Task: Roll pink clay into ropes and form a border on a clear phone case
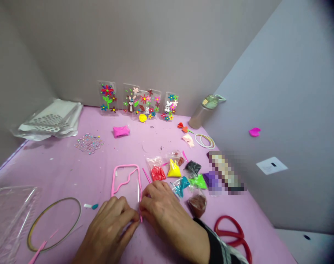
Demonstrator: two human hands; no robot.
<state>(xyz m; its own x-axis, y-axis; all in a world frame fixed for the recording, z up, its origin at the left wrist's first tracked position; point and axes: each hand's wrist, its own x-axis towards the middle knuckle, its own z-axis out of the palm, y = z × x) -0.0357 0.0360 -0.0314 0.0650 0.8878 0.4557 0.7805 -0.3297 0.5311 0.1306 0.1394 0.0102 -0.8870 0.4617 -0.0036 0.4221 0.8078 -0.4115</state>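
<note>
Pink clay strip (pixel 127 166) edging a clear panel (pixel 130 190) on the desk (pixel 92 172); lower portion hidden by both hands. Right hand (pixel 161 203): narrow grip, pinching the strip. Left hand (pixel 113 225): fingertips beside its end, hold cannot be told. Red scissors (pixel 230 233) are cut off below.

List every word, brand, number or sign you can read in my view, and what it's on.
No readable text anywhere.
Pink-edged panel: no lettering visible.
Bottle: no lettering can be made out.
Pink packet: no lettering can be made out.
White plate on the wall: dark mark, too small to read.
Pixelated object: unreadable.
</note>
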